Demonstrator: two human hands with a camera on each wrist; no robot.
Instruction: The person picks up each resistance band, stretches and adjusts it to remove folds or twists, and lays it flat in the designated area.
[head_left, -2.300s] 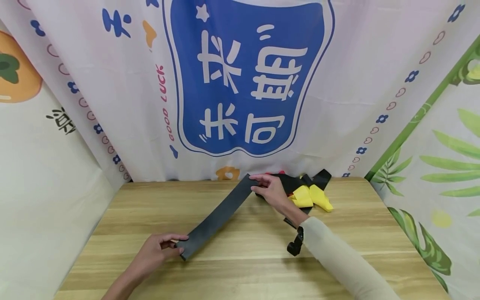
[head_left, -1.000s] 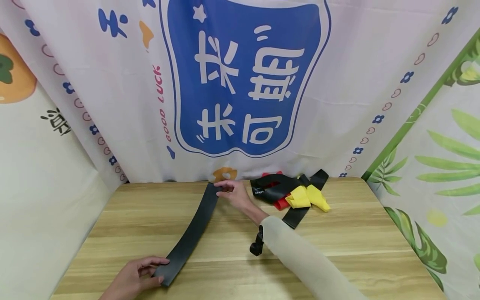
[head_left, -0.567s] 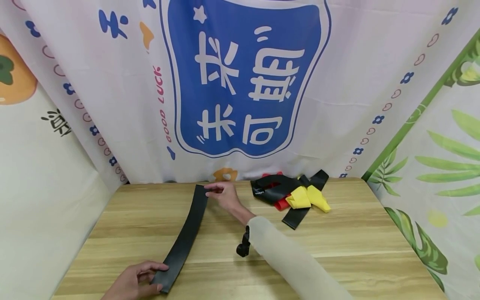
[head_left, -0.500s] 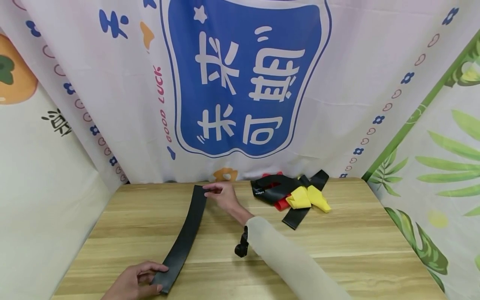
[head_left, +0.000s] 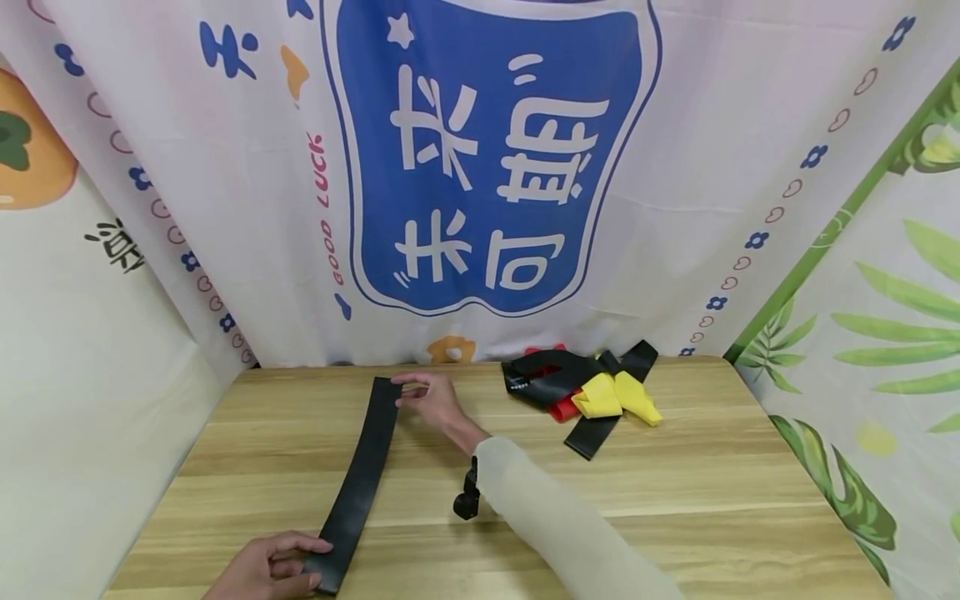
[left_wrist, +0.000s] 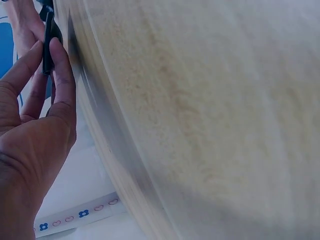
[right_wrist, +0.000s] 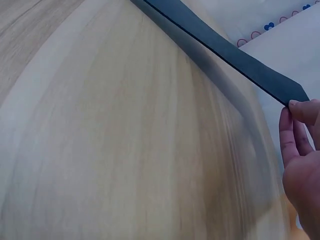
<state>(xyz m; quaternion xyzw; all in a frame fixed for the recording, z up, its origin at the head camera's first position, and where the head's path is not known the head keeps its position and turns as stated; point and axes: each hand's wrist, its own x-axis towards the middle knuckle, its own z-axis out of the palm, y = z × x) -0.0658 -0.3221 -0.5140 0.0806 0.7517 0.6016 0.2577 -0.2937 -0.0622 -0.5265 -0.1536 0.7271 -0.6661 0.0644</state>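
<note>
Wood-grain tabletop [head_left: 435, 554]: left hand [head_left: 267, 568] and right hand [head_left: 435, 405] pinch a long black strip [head_left: 358, 483], just scooted left, clear of the black-red-yellow pile [head_left: 598, 395].

Counter [head_left: 675, 517]: wood-grained, before me.
Back cloth [head_left: 697, 167]: white, blue panel [head_left: 491, 162] with white characters facing me.
Left wall [head_left: 75, 375]: white, orange print [head_left: 41, 179] at my left.
Right wall [head_left: 930, 467]: white, green leaves [head_left: 907, 289] at my right.

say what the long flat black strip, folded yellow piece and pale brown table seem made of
Long flat black strip: probably rubber or faux leather, satin; it bends smoothly with soft sheen. Folded yellow piece: perhaps felt or thin leatherette, matte; no glare. Pale brown table: wood or wood-print laminate, low sheen; streaky grain shows.
</note>
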